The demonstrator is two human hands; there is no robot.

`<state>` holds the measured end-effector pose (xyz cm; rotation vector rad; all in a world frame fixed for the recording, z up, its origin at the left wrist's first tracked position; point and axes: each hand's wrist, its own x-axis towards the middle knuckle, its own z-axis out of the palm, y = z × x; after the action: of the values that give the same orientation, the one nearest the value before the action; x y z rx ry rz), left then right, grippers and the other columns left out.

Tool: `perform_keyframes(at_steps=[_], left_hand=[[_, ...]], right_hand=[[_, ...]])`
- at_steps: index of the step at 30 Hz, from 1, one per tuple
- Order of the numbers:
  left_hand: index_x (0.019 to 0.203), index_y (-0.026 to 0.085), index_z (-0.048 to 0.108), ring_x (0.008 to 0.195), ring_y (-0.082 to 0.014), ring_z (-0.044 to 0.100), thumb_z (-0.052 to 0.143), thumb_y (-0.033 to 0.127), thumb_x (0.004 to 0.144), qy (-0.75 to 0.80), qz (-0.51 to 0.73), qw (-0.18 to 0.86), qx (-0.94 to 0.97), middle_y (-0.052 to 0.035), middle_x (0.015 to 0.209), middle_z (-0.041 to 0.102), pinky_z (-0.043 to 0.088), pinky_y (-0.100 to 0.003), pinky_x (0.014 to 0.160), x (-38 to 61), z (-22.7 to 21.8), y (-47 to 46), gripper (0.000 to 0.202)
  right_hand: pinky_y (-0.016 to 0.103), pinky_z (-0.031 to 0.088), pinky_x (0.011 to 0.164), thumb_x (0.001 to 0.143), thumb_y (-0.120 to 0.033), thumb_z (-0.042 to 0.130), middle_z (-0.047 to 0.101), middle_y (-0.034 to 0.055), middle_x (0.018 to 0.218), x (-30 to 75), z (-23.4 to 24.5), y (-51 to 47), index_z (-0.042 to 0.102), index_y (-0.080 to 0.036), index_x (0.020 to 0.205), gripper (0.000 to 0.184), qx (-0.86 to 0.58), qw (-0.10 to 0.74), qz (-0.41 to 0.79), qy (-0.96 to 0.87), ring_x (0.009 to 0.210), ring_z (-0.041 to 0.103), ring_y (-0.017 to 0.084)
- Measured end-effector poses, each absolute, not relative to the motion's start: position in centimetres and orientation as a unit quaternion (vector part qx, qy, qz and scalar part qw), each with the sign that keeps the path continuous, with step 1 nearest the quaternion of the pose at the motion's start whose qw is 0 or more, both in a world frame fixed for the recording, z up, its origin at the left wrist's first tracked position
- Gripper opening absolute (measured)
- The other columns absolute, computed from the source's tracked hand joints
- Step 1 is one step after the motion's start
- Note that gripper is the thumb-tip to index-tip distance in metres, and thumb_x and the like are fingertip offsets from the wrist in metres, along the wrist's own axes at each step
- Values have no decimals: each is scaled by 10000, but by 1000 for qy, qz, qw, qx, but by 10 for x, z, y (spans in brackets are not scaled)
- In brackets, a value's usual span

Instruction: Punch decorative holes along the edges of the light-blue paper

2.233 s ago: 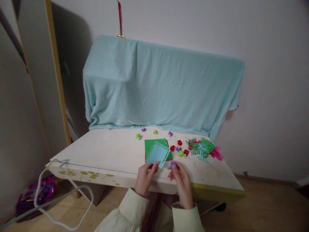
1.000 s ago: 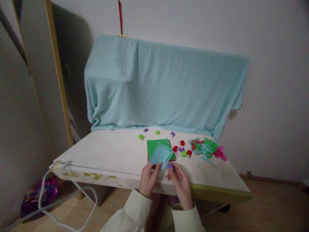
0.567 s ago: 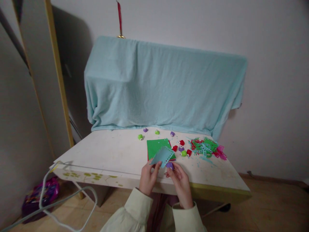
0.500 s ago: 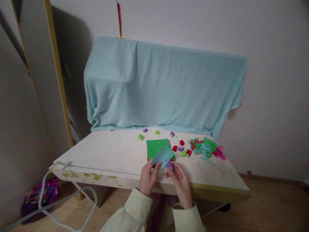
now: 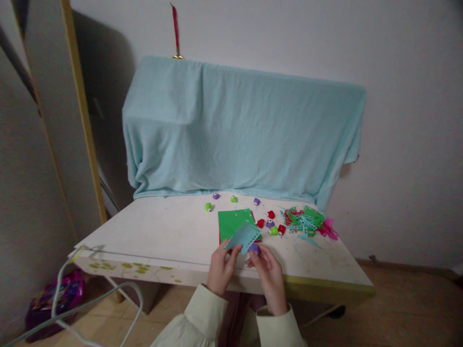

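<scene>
Logged from my distant seat through the head camera: one left hand (image 5: 219,271), thumb and fingers pinched on a light-blue sheet (image 5: 244,236), which tilts over the near side of the table (image 5: 162,229) and carries a row of holes along its right edge; one right hand (image 5: 268,273), fingers closed about a purple gadget (image 5: 254,248), just beside the sheet's near right corner (whether the two touch, I cannot tell); one green sheet (image 5: 231,220), lying flat, partly hidden from me by the light-blue one, red showing at its border; to its right, three red gadgets (image 5: 271,214), a second purple gadget (image 5: 270,224) and a green gadget (image 5: 273,231), set close together; farther back, near the pale-blue cloth (image 5: 253,135), two more purple and two more green, spaced apart; at the right, one heap of perforated scraps (image 5: 306,221) in green, red and light blue, a pink scrap (image 5: 328,229) at its outer side.
</scene>
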<state>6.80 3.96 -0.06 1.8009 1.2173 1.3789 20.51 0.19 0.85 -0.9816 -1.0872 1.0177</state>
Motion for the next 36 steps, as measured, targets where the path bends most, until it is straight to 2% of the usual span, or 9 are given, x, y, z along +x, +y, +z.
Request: perform_keyframes(at_steps=[8, 13, 17, 19, 27, 31, 36], left_hand=[[749, 154, 628, 702, -152, 554, 488, 332, 890, 450, 508, 275, 681, -37, 732, 602, 423, -233, 679, 71, -2, 38, 267], [756, 161, 653, 738, -165, 579, 491, 355, 888, 446, 502, 270, 690, -41, 740, 640, 436, -255, 739, 71, -8, 38, 285], [775, 161, 671, 886, -194, 587, 457, 342, 907, 433, 498, 281, 697, -61, 792, 660, 414, -302, 876, 68, -14, 40, 309], [781, 164, 670, 940, -202, 573, 434, 335, 917, 425, 497, 289, 699, -72, 838, 657, 402, -310, 899, 67, -14, 41, 321], [769, 166, 652, 846, -183, 562, 434, 320, 922, 415, 500, 291, 702, -68, 817, 622, 424, -279, 811, 69, -16, 42, 308], [794, 161, 659, 927, -197, 566, 450, 328, 918, 418, 506, 284, 699, -78, 868, 640, 403, -305, 878, 69, -24, 44, 295], [768, 160, 649, 824, -174, 576, 457, 322, 918, 420, 503, 287, 699, -47, 775, 641, 413, -288, 831, 68, -27, 44, 293]], right_hand=[[291, 496, 689, 874, -371, 626, 611, 77, 960, 203, 9, -1, 539, -162, 1089, 312, -410, 618, 468, -480, 749, 586, 193], [286, 498, 682, 831, -355, 680, 622, 89, 949, 201, 9, 0, 580, -154, 1017, 291, -391, 608, 496, -482, 810, 591, 213], [283, 484, 717, 818, -340, 700, 624, 87, 970, 200, 9, -1, 594, -159, 1007, 283, -385, 596, 510, -486, 880, 581, 220], [279, 478, 718, 825, -336, 696, 625, 84, 970, 200, 9, -2, 590, -159, 1017, 282, -388, 587, 517, -488, 878, 576, 213], [197, 430, 550, 840, -336, 687, 616, 48, 873, 198, 7, -2, 602, -153, 1006, 262, -398, 571, 525, -491, 688, 546, 139], [199, 436, 560, 845, -347, 677, 613, 58, 898, 197, 6, 0, 604, -150, 1009, 266, -389, 577, 522, -494, 708, 535, 144], [191, 412, 543, 854, -350, 666, 607, 49, 886, 197, 5, -1, 593, -163, 1031, 267, -397, 572, 518, -496, 694, 521, 136]])
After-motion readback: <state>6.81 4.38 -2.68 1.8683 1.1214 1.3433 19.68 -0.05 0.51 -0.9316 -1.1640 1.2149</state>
